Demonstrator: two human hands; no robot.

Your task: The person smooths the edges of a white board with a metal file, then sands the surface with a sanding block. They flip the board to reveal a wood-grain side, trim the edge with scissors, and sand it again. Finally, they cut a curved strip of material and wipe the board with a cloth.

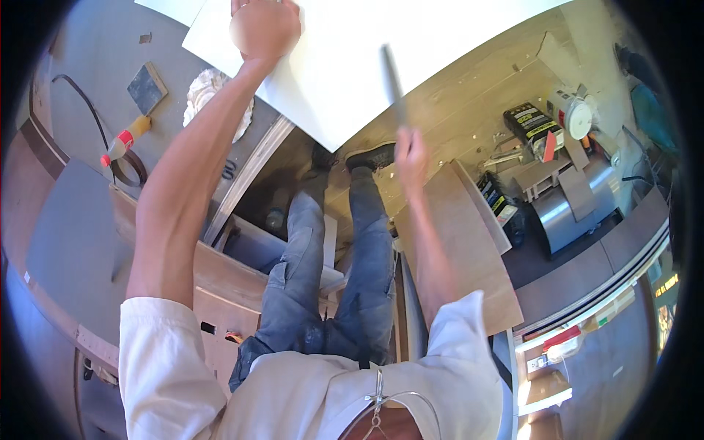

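Observation:
A large white sheet (330, 81) reaches across the top of the head view, one corner pointing down toward my feet. On its left part rests my left hand (265, 31). Its fingers run to the upper edge of the picture, look spread, and are partly smeared. My right hand (412, 158) is closed around the lower end of a long, narrow dark tool (392, 81). The tool points up over the sheet, and blur hides its exact kind. Below the sheet's corner are my shoes (372, 157) and legs.
A crumpled whitish bag (209, 99), a bottle with a red label (126, 141) and a dark square block (148, 86) lie at left. At right are brown boards (462, 242), a black package (532, 123), a white tub (578, 117) and a curved metal sheet (576, 213).

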